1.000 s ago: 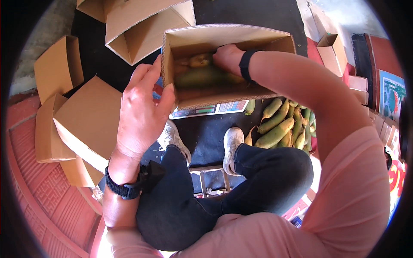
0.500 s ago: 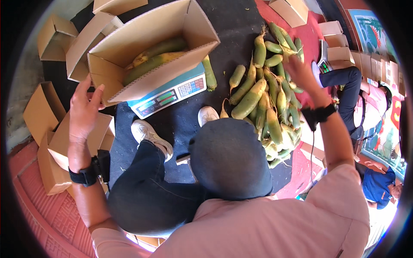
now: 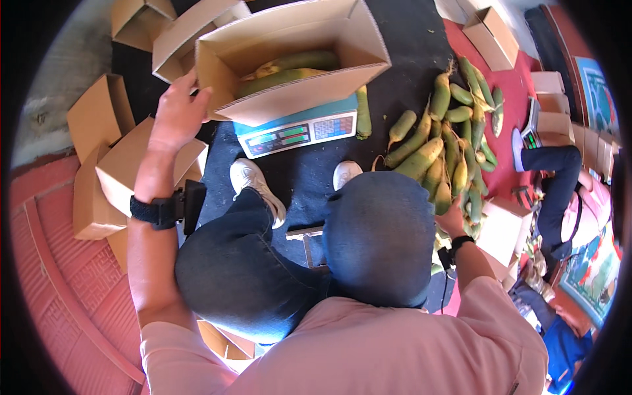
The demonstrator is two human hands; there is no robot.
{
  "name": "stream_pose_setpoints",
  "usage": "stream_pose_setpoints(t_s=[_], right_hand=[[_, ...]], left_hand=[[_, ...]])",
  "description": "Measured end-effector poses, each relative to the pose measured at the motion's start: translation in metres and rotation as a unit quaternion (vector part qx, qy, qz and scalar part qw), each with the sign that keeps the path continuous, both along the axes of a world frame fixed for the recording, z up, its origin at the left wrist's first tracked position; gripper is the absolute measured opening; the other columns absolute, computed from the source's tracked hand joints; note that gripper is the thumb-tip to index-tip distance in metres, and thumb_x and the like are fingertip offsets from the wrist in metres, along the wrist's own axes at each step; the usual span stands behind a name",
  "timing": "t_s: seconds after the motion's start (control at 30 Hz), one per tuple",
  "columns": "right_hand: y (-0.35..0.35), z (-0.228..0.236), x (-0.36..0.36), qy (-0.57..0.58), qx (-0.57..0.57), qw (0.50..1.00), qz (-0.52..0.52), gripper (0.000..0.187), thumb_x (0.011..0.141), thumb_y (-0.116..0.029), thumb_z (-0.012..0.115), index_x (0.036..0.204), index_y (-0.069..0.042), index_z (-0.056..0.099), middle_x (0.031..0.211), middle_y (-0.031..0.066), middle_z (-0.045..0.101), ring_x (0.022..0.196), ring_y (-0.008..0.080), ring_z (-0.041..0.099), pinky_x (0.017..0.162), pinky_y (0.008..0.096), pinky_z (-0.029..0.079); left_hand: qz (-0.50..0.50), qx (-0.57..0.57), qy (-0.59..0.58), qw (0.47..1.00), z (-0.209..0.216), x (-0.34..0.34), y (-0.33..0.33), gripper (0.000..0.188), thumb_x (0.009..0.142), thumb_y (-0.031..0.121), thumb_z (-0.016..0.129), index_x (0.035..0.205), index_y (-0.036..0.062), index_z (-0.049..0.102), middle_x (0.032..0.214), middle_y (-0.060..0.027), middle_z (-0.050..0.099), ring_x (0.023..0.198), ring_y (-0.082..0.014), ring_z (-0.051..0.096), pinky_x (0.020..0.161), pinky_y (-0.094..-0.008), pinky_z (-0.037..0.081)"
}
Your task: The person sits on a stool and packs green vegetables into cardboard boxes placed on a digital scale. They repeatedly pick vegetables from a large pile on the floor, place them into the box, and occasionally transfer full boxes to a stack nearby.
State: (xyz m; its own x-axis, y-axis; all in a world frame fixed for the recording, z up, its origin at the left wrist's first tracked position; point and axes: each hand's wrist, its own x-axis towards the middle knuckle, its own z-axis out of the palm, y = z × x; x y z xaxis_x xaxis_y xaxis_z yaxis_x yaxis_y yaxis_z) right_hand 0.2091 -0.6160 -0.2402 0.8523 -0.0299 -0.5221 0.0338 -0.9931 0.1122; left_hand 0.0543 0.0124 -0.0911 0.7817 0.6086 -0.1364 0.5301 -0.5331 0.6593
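One open, brown, rectangular cardboard box [image 3: 296, 36] is sitting on one blue-and-white electronic scale [image 3: 296, 135], holding at least two long, green-and-yellow radishes [image 3: 280, 82]. One green radish [image 3: 363, 113] is lying right of the scale; over a dozen smooth, tapering ones are forming a pile [image 3: 422, 159] further right. The left hand [image 3: 176, 113], half-open, is touching the box's left edge, possibly gripping; the right hand [image 3: 451, 220] is reaching the pile's near side, its hold unclear.

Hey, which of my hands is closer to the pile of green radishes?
Your right hand. It is at the near edge of the pile of green radishes; your left hand is well left of it, beside the cardboard box.
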Motion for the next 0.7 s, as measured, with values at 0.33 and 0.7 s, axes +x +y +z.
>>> stream_pose_setpoints(t_s=[0.33, 0.7], right_hand=[[0.137, 0.213, 0.093, 0.095, 0.432, 0.897, 0.006, 0.082, 0.068, -0.031, 0.078, 0.132, 0.004, 0.041, 0.114, 0.0108, 0.058, 0.103, 0.0198, 0.055, 0.090, 0.0317, 0.044], [0.512, 0.244, 0.104, 0.151, 0.153, 0.702, 0.679, 0.066, 0.068, -0.019, 0.071, 0.125, 0.003, 0.045, 0.114, 0.0238, 0.055, 0.109, 0.0348, 0.053, 0.094, 0.0386, 0.042]], left_hand=[[-0.008, 0.024, 0.009, 1.000, -0.002, -0.005, 0.005, 0.028, 0.084, 0.020, 0.058, 0.100, -0.0033, 0.059, 0.100, -0.0231, 0.061, 0.094, -0.0379, 0.061, 0.087, -0.0422, 0.047], [0.011, -0.058, -0.010, 0.998, 0.015, -0.011, 0.005, 0.027, 0.087, 0.014, 0.054, 0.104, -0.0068, 0.057, 0.097, -0.0249, 0.062, 0.082, -0.0342, 0.065, 0.079, -0.0404, 0.050]])
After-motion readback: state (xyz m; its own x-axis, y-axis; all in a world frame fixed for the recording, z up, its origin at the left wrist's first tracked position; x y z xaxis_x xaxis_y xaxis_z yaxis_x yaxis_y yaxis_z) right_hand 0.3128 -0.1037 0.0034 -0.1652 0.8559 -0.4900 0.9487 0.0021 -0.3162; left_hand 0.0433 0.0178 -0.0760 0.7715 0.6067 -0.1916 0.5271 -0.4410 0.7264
